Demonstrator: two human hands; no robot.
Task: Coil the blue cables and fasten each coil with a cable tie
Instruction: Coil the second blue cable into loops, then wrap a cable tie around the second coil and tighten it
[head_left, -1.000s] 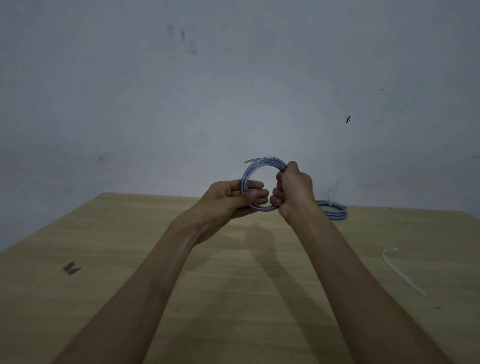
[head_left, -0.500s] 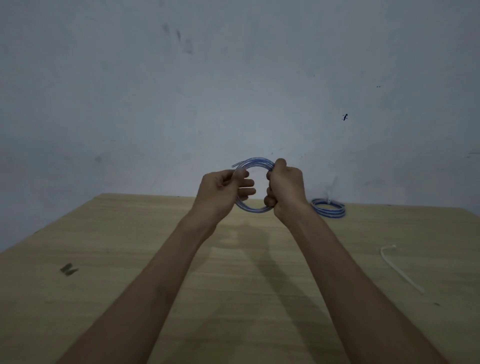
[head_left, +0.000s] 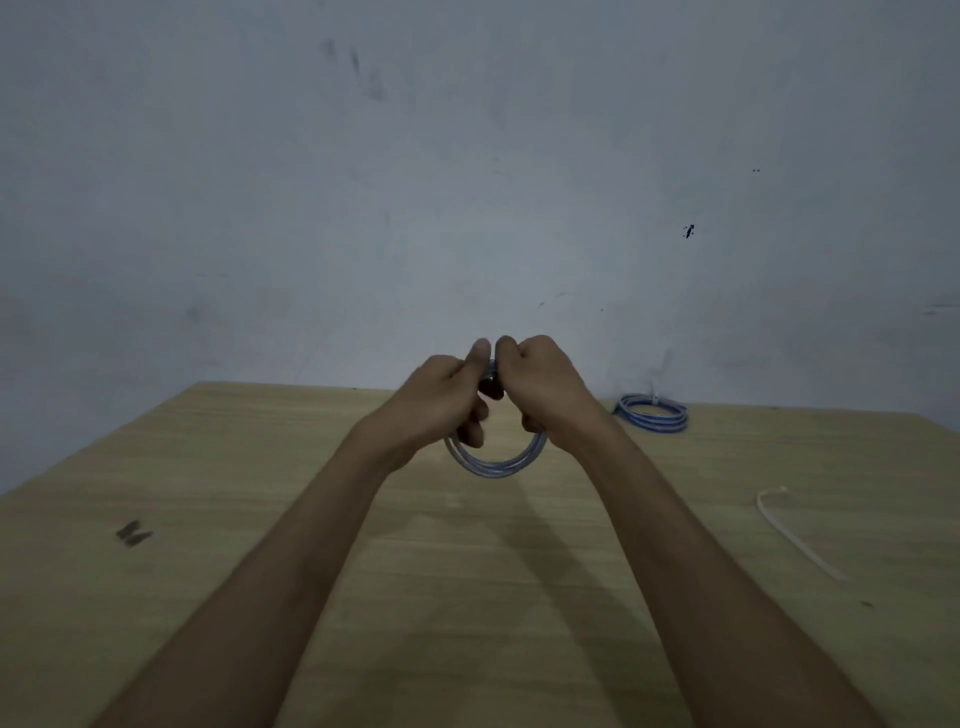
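Two hands meet at the centre of the frame; take the scene from the left edge across. At lower left a small dark mark (head_left: 133, 532) sits on the pale wooden table (head_left: 260, 519), well apart from your work.

Your left hand (head_left: 441, 400) is curled round the top of the coil of translucent blue cable (head_left: 496, 465), its thumb raised just beside the other thumb. The lower arc of the loops hangs free below your knuckles, off the tabletop. Your right hand (head_left: 540, 384) grips the same top stretch from the other side, fingers folded in tight. Where the cable ends lie is hidden inside your fists.

The coiling looks all but done, so I judge the job now is to lock the shape. Gather every strand under one pinch of the left hand, loops stacked flat and not crossed, before the right lets go. This cable looks springy and will likely fan open if both grips slacken together.

Further right, at the table's back edge, a second blue coil (head_left: 653, 413) lies flat; a pale fleck on top is probably its tie. At right, a white plastic cable tie (head_left: 795, 535) lies loose, near enough for your right hand to fetch.
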